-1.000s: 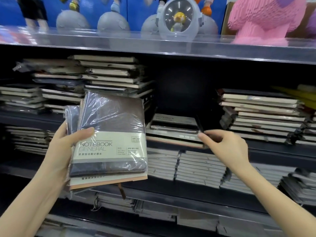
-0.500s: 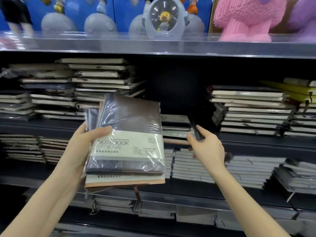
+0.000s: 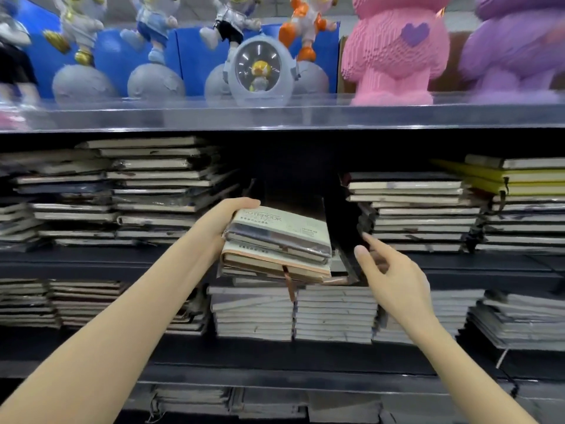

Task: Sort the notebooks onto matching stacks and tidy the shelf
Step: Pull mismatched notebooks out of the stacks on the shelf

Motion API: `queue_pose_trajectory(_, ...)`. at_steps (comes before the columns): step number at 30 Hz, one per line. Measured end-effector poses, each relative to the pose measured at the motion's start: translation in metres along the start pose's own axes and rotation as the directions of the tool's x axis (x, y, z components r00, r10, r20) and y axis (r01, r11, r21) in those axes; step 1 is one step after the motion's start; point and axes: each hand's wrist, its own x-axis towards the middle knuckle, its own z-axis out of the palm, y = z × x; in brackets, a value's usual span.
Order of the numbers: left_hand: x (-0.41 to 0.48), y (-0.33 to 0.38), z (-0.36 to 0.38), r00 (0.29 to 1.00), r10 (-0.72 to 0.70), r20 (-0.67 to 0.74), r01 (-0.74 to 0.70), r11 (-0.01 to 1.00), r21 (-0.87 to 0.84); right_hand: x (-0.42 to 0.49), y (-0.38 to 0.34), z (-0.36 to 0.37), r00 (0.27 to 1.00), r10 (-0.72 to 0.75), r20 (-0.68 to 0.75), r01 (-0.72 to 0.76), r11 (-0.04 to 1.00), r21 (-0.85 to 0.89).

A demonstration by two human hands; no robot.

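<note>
Our left hand [image 3: 227, 223] grips a wrapped bundle of notebooks [image 3: 276, 243] by its left side, thumb on top, at the mid shelf [image 3: 91, 260] front edge, btwn the left stack [image 3: 159, 191] & right stack [image 3: 412, 215]. Our right hand [image 3: 394, 270] hangs just right of the bundle, fingers loosely spread, holding nothing.

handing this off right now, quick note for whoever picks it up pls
Left hand: grips a bundle of notebooks by its left edge, at the gap in the middle shelf, over a low stack; unclear whether it rests there yet.
Right hand: open, holds nothing, fingers pointing toward the gap beside the bundle.
Done: nothing from the bundle released.
Left: put each notebook on its matching stack, then square the uneven left stack and right stack.
</note>
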Motion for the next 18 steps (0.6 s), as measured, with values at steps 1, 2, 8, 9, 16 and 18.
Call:
queue_pose_trajectory(1, 0.008, 0.003, 0.001, 1.0, -0.017, -0.008, 0.017, 1.0, 0.018, -0.002, -0.004, -0.004, 0.994, -0.112, -0.002, 0.112, 0.993, -0.028)
queue_pose_trajectory(2, 0.016, 0.006, 0.001, 0.999, -0.039, -0.014, 0.04, 0.998, 0.052, -0.002, -0.008, -0.005, 0.977, -0.208, 0.051, 0.21, 0.977, -0.026)
queue_pose_trajectory(8, 0.043, 0.019, 0.003, 0.997, 0.077, 0.01, -0.077, 0.963, 0.259, 0.011, -0.026, 0.017, 0.926, -0.317, 0.206, 0.322, 0.947, 0.007)
queue_pose_trajectory(9, 0.043, 0.022, 0.004, 0.983, 0.181, 0.032, -0.18, 0.913, 0.366, 0.013, -0.029, 0.018, 0.926, -0.318, 0.206, 0.322, 0.947, 0.015)
queue_pose_trajectory(16, 0.005, -0.019, 0.008, 0.73, 0.475, 0.491, -0.624, 0.172, 0.762, 0.019, -0.03, 0.024, 0.929, -0.317, 0.19, 0.311, 0.948, 0.061)
queue_pose_trajectory(18, 0.013, -0.038, 0.005, 0.693, 0.492, 0.526, -0.574, -0.065, 0.817, 0.01, -0.021, 0.024, 0.943, -0.297, 0.15, 0.295, 0.955, 0.037)
